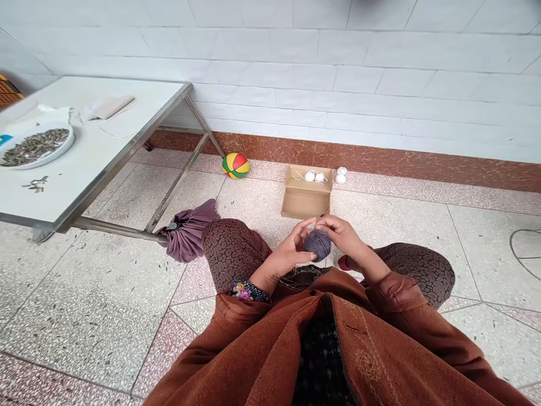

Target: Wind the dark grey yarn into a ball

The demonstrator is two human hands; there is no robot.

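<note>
A ball of grey-purple yarn [318, 245] is held up between my knees. My left hand [289, 250] cups it from the left side, thumb below and fingers along the top. From the upper right, my right hand [340, 232] reaches over with its thumb and fingers pinched together at the top edge of the ball. Whether a strand lies between those fingertips is too small to make out. Just beyond my hands, an open cardboard box [306, 202] rests on the floor, with white yarn balls [315, 176] against its raised lid.
More white balls [341, 175] lie right of the box. A colourful ball [235, 166] sits by the leg of a white table [97, 152], which carries a bowl [70, 148] of seed husks and a folded cloth [110, 108]. A purple cloth bag [190, 231] lies beside my left knee.
</note>
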